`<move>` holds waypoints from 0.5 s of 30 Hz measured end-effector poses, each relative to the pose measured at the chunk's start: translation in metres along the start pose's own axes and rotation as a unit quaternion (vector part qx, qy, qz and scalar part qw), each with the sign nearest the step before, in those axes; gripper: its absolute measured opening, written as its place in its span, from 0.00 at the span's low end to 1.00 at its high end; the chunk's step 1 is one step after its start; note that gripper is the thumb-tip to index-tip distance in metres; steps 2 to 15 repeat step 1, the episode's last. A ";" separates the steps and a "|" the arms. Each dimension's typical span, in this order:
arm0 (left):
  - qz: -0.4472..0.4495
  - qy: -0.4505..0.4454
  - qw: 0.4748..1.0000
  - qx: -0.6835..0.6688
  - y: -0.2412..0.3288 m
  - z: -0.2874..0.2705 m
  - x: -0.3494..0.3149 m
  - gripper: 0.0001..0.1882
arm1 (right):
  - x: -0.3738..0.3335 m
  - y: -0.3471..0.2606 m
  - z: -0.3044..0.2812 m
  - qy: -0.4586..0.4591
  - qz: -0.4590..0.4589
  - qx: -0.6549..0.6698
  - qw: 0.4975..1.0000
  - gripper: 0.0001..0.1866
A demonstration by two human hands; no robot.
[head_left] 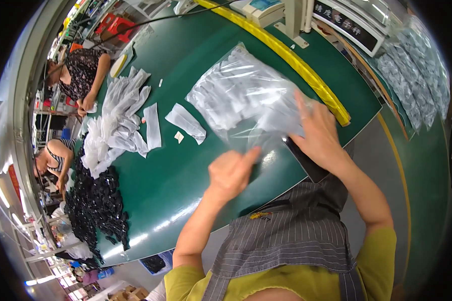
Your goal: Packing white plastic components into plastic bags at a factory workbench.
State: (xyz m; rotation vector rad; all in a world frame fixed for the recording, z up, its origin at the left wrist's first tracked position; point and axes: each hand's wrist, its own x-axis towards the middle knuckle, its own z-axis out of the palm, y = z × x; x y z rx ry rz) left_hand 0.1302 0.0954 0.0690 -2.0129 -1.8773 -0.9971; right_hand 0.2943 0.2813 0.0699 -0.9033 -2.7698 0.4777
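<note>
A large clear plastic bag (246,90) lies on the green table, packed with several small whitish packets. My right hand (316,133) rests on the bag's right end with its fingers spread, slightly blurred. At the bag's near edge, my left hand (232,172) has its fingers curled and one digit stretched toward the loose clear plastic. Whether that hand pinches the plastic is hidden. Beneath my right wrist, a dark flat phone-like object (306,161) lies at the table's front edge. Two flat whitish sleeves (186,123) lie left of the bag.
Crumpled white plastic sleeves (118,120) and a heap of black parts (98,200) cover the table's left side. A yellow strip (286,55) runs along the far side. Two people work at the left. Bagged grey packets (412,75) sit at the far right.
</note>
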 end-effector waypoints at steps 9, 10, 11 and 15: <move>-0.008 0.005 1.000 -0.002 -0.001 0.000 -0.004 0.24 | 0.001 0.001 0.004 -0.007 -0.005 -0.005 1.000 0.52; -0.008 0.005 1.000 -0.002 -0.001 0.000 -0.004 0.24 | 0.001 0.001 0.004 -0.007 -0.005 -0.005 1.000 0.52; -0.008 0.005 1.000 -0.002 -0.001 0.000 -0.004 0.24 | 0.001 0.001 0.004 -0.007 -0.005 -0.005 1.000 0.52; -0.008 0.005 1.000 -0.002 -0.001 0.000 -0.004 0.24 | 0.001 0.001 0.004 -0.007 -0.005 -0.005 1.000 0.52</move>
